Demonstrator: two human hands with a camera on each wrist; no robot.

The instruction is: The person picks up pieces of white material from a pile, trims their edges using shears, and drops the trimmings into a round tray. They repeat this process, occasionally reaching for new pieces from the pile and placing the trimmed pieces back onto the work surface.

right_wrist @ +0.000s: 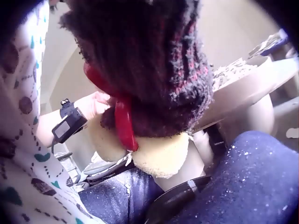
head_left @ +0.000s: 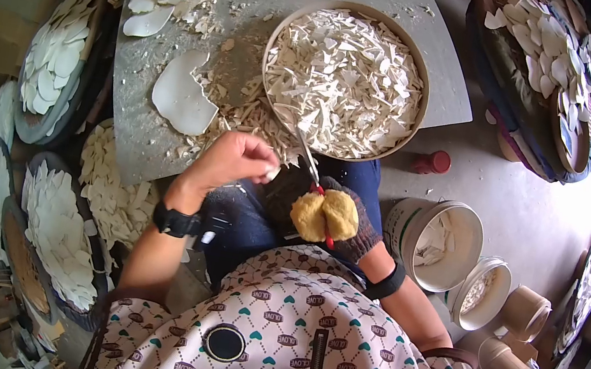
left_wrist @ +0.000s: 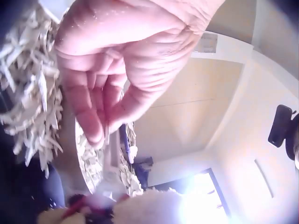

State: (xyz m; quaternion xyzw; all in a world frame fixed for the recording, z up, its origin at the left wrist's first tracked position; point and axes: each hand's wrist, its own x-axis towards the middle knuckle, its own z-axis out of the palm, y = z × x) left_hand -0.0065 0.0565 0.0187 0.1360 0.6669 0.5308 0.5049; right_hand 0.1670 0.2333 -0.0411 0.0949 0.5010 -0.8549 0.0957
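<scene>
My bare left hand [head_left: 233,159] pinches a small white chip [head_left: 271,174] between thumb and fingertips, just left of the scissors. In the left wrist view, the thin edge of the chip [left_wrist: 107,133] shows at the fingertips. My right hand [head_left: 366,235], in a dark knitted glove, grips red-handled scissors [head_left: 309,154], their blades pointing towards the round tray. Yellow padding [head_left: 325,215] is wrapped about the handles. The right wrist view shows a red handle loop [right_wrist: 124,123] against the glove. The round tray [head_left: 426,73], heaped with white slivers, lies beyond both hands.
A broken white sheet [head_left: 183,94] lies among scraps on the grey table [head_left: 251,11]. A red jar [head_left: 432,162] stands right of the tray. Buckets [head_left: 477,240] with white pieces stand on the floor at right. Baskets of white flakes [head_left: 57,237] crowd the left.
</scene>
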